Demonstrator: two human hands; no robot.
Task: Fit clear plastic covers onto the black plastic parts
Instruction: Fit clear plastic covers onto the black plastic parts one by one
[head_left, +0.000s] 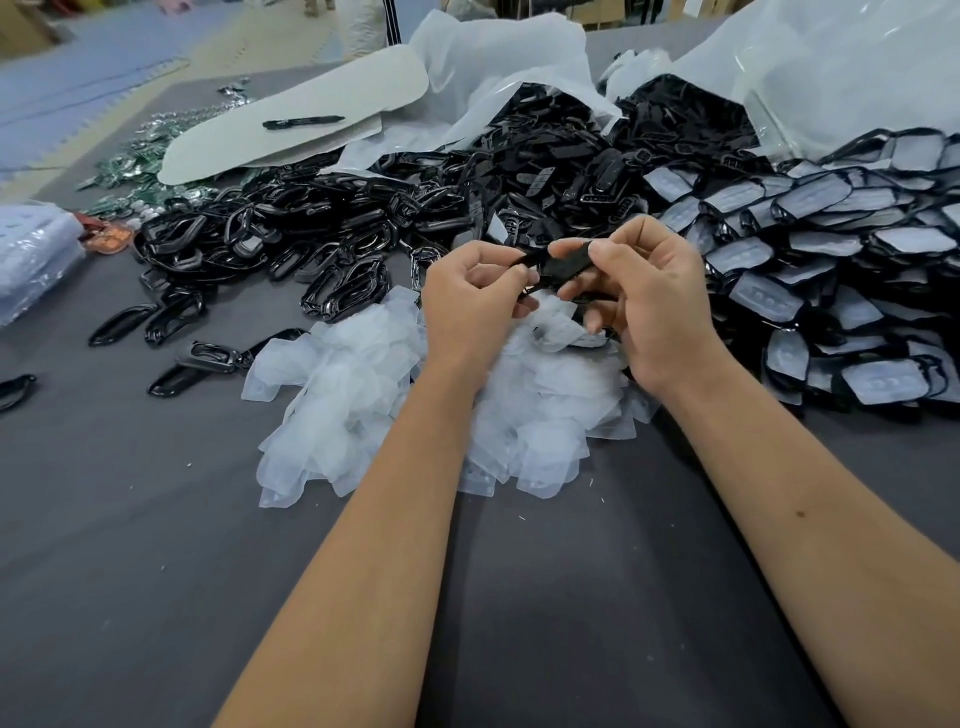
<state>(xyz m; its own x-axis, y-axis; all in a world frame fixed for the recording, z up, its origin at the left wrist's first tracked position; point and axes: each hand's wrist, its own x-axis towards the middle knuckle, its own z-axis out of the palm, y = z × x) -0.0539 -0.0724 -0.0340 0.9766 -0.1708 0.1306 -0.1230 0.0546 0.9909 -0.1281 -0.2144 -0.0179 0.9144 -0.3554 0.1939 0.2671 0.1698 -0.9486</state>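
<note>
A: Far more to do than done?

B: Roughly so. Biggest, far and centre: heap of bare black parts (363, 208) spilling from torn bags (519, 57) across the grey worktop (156, 519). Untouched, by the look.

A: And finished ones?

B: Right side, a smaller pile of covered parts (831, 249), each black frame showing a pale cover. A good share done, less than half at a guess.

A: Covers left?

B: Near centre, mound of clear covers (363, 395), plenty.

A: In hand?

B: One black part (563, 265), above that mound. Left hand (467, 301) pinching its left end, right hand (654, 301) curled round the right. Cover on it or not: cannot tell.
</note>
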